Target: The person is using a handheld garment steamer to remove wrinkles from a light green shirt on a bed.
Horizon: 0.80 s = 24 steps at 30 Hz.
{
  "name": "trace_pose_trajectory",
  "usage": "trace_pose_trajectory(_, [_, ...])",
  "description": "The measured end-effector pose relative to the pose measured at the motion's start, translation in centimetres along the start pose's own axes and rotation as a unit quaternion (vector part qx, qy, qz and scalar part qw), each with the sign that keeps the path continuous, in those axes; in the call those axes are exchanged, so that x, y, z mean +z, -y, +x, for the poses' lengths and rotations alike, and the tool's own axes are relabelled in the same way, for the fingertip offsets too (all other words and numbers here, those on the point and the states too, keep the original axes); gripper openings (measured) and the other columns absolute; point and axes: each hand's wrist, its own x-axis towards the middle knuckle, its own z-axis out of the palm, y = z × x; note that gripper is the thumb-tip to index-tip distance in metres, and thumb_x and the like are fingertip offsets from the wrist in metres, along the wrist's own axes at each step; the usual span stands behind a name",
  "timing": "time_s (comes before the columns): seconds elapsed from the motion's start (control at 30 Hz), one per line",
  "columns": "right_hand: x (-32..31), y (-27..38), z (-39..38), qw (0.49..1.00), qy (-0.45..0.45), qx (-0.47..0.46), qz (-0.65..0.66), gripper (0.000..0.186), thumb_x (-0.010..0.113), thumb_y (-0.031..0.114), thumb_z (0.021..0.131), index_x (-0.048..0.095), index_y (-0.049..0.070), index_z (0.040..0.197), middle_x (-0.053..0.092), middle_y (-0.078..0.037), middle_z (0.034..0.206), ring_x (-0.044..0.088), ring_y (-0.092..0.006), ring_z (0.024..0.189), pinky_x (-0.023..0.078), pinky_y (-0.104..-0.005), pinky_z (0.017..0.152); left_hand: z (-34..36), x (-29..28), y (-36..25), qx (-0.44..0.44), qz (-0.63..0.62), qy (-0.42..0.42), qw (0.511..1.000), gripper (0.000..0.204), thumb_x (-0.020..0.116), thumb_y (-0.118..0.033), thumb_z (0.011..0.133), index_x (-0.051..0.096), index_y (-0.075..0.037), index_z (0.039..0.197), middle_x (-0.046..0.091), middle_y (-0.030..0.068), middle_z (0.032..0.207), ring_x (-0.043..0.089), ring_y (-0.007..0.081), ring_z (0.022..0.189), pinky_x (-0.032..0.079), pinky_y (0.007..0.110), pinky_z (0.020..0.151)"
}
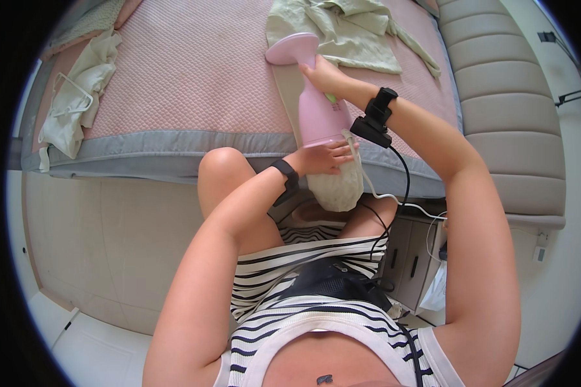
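My right hand (323, 75) grips a pink handheld garment steamer (319, 119) by its handle, below its wide flat head, over the bed edge. A white cord runs from the steamer's bottom end. My left hand (323, 158) lies with fingers spread at that bottom end, over pale cream fabric (334, 190) that hangs down in front of the bed. A pale green long-sleeved garment (329, 32) lies spread on the pink quilted bedding (187, 84) behind the steamer head.
A white hanger with pale cloth (71, 116) lies at the bed's left. The padded headboard (497, 109) runs along the right. A small cabinet (400, 258) stands below the bed edge at the right. My bare knees are beside the bed, and cords hang near my right arm.
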Motion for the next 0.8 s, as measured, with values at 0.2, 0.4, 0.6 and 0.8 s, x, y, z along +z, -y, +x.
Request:
trace_pose_trajectory(0.2, [0.4,1.2,1.4,1.0,-0.018,0.0,0.012,0.05,0.046,0.035,0.083,0.044,-0.007,0.11,0.057,-0.022,0.093,0.057,-0.0298,0.083,0.045,-0.0385,0.072,-0.3,-0.9,-0.2,0.008,0.08,-0.031,0.996,0.069,0.06,-0.037,0.069,0.034,-0.018,0.13,0.029,0.0026,0.138,0.026,0.0193,0.128,0.024,0.036,0.104])
trace_pose_trajectory(0.4, [0.9,0.6,3.7,0.999,-0.035,-0.014,0.015,0.047,0.046,0.034,0.084,0.047,-0.006,0.108,0.058,-0.02,0.091,0.058,-0.0296,0.082,0.045,-0.0384,0.07,-0.2,-0.7,-0.3,0.005,0.063,-0.04,0.997,0.068,0.06,-0.038,0.067,0.037,-0.017,0.128,0.031,0.0021,0.136,0.025,0.0191,0.128,0.02,0.036,0.106])
trace_pose_trajectory(0.6, [0.2,2.4,4.4,0.999,-0.02,0.027,0.001,0.05,0.046,0.036,0.084,0.045,-0.006,0.11,0.056,-0.021,0.095,0.058,-0.0308,0.086,0.046,-0.0408,0.07,-0.2,-0.6,-0.2,-0.002,0.074,-0.038,0.997,0.069,0.059,-0.038,0.067,0.036,-0.018,0.128,0.031,0.0015,0.137,0.025,0.0188,0.128,0.019,0.036,0.106])
trace_pose_trajectory(0.8, [0.2,3.3,5.9,0.998,-0.022,0.046,0.025,0.053,0.046,0.038,0.083,0.042,-0.005,0.114,0.053,-0.022,0.105,0.056,-0.0342,0.09,0.047,-0.0492,0.071,-0.2,-0.7,-0.2,0.015,0.105,-0.071,0.992,0.06,0.061,-0.041,0.066,0.045,-0.016,0.118,0.037,0.0017,0.133,0.032,0.0178,0.124,0.029,0.035,0.098])
